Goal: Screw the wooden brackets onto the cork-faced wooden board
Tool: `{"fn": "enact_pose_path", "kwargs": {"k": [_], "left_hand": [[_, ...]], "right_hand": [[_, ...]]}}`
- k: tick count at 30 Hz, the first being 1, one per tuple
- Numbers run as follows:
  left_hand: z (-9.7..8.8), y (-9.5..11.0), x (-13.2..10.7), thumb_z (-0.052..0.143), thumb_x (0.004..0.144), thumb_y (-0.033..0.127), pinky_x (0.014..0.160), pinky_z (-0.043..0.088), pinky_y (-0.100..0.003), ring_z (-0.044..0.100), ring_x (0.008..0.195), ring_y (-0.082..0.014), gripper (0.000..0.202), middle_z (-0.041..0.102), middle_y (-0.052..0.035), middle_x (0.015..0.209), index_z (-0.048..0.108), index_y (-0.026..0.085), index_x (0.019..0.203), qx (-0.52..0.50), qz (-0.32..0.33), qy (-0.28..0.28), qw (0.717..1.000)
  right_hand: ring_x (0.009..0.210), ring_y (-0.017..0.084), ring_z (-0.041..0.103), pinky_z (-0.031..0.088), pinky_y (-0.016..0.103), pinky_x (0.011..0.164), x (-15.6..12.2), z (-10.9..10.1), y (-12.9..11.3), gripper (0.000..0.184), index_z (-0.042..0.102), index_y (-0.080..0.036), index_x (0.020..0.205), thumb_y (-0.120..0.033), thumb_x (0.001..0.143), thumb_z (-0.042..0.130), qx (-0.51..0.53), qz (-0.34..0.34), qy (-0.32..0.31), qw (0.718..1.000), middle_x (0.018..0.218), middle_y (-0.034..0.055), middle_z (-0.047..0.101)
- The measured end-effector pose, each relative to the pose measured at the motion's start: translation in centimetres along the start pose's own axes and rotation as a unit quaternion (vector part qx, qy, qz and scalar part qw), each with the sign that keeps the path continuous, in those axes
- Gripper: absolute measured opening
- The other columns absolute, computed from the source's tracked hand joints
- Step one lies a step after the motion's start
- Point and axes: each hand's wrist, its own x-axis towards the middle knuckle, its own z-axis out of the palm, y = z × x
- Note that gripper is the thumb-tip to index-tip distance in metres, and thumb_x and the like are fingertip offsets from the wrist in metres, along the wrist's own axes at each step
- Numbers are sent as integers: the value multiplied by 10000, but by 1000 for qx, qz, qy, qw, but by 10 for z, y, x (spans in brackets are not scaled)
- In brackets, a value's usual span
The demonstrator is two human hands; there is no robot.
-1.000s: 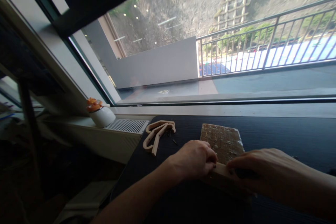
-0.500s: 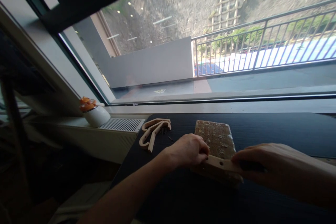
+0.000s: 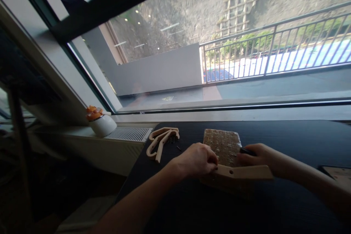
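Observation:
A pale wooden piece [image 3: 244, 172] with a small hole lies across the near end of a brown flat board [image 3: 222, 144] on the dark table [image 3: 287, 139]. My left hand [image 3: 196, 161] is closed, pinching the left end of the wooden piece. My right hand [image 3: 256, 155] is closed round a small dark object [image 3: 246, 151] just behind the piece, over the board's right edge. What the dark object is I cannot make out.
Two curved wooden pieces [image 3: 161, 139] and a few small dark screws [image 3: 178, 148] lie at the table's back left. A white pot with orange contents [image 3: 101, 121] stands on the sill beside a vent grille [image 3: 128, 134]. A large window runs behind.
My right hand has drawn back from over the wooden piece to just behind it, uncovering the piece's right end. My left hand stays at the left end. The view shifted slightly.

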Motion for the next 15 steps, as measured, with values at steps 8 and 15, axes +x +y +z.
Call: {"fn": "enact_pose_path", "kwargs": {"k": [8,15], "left_hand": [[-8,-13,-1,556,754,196,719,465,-201,638,787,-145,215,723,-5,844,748,193,851,-8,-87,22,996],[-10,-9,1,569,737,236,639,440,-209,629,736,-149,196,704,3,779,747,221,818,-14,-162,50,985]], "right_hand": [[555,149,527,401,265,517,73,10,-22,315,664,-112,687,-423,717,621,60,0,-26,998,597,28,633],[708,172,576,425,241,579,59,-50,-23,388,714,-183,868,-539,790,580,48,-56,-83,994,819,41,684]]}}
